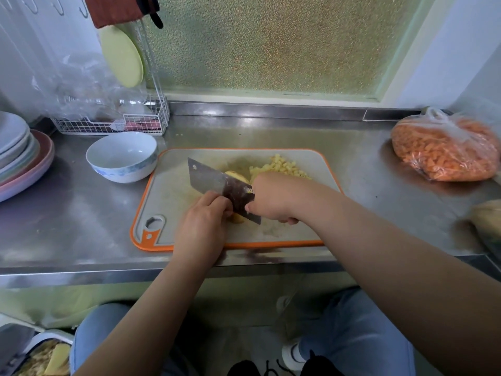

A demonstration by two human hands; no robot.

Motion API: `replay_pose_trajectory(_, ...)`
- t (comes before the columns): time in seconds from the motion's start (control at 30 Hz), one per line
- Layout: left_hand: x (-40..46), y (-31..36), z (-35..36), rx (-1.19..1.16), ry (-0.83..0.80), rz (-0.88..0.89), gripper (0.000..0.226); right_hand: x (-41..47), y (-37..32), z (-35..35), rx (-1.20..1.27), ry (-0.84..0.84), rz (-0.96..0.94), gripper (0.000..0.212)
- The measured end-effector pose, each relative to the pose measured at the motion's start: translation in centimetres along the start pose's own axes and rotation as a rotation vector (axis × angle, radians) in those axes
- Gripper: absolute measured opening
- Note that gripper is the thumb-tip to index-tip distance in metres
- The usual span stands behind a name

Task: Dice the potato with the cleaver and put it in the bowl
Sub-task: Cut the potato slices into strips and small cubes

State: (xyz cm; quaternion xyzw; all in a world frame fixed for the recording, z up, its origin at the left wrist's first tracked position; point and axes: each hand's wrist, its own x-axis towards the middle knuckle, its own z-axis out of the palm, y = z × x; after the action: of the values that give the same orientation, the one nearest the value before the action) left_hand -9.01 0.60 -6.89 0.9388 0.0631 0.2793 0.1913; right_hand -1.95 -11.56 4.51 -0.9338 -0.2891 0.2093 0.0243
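Both hands work the cleaver, blade angled toward far-left.

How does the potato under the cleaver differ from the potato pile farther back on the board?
The potato piece by the cleaver is one large uncut chunk; the pile is many small cubes. The chunk lies under the blade; the pile lies free, untouched. Both are pale yellow and on the cutting board.

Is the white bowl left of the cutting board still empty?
Empty: the white bowl shows only bare interior, while the diced potato pile sits on the cutting board.
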Motion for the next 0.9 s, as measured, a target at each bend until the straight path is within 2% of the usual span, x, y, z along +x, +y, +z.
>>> replay_pose_trajectory(0.27,0.0,-0.2,0.1,0.02,-0.01,0.011,0.01,0.1,-0.3,-0.2,-0.022,-0.027,0.028,0.032)
replay_pose_trajectory(0.43,0.0,-0.1,0.1,0.033,-0.009,0.014,0.011,-0.2,-0.5,-0.3,-0.034,0.039,0.006,0.026)
replay_pose_trajectory(0.53,0.0,-0.2,0.2,0.042,-0.011,0.015,0.011,-0.4,-0.8,-0.3,-0.05,0.024,0.016,0.014)
replay_pose_trajectory(0.73,-0.1,-0.1,0.2,0.044,0.003,0.024,0.014,-0.5,-0.4,1.3,0.023,0.031,-0.004,0.032)
replay_pose_trajectory(0.9,-0.1,-0.1,0.0,0.046,0.002,0.027,0.015,-0.3,0.3,2.7,0.099,0.102,0.006,0.032)
